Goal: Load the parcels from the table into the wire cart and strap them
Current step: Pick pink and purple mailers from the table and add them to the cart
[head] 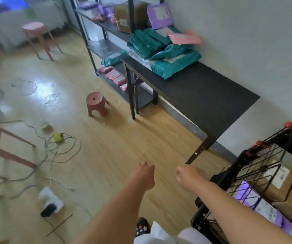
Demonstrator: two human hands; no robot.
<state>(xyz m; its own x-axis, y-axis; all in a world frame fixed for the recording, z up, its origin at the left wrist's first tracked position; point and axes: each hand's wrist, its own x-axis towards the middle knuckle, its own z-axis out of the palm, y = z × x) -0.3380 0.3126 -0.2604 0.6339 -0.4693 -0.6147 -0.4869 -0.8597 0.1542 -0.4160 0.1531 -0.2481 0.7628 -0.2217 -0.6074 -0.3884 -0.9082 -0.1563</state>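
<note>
The head view shows the left grip (144, 175) and the right grip (189, 176) reaching forward over the wooden floor, side by side but apart. Each has its fingers loosely curled and holds nothing. The wire cart (244, 175) stands at the lower right, just beside the right forearm. It already carries a brown box (275, 184) and a purple mailer (265, 212), and the red hooks (291, 125) on its top rail are probably the strap ends. The parcels to fetch are a heap of teal mailers (173, 59) with a pink mailer (184, 38) on top. They lie at the far end of the black tabletop (212, 99), against the wall and well apart from both hands. The step in hand looks like going over for the next load. It would go best by walking alongside the tabletop rather than stretching, keeping clear of the low stool (96, 104) and the loose cables (62, 147) on the floor. The soft bags will likely slump and slide, so both hands should go under the lowest bag of a small stack. Laying each load flat beside the box should leave a level top for the strap.
</note>
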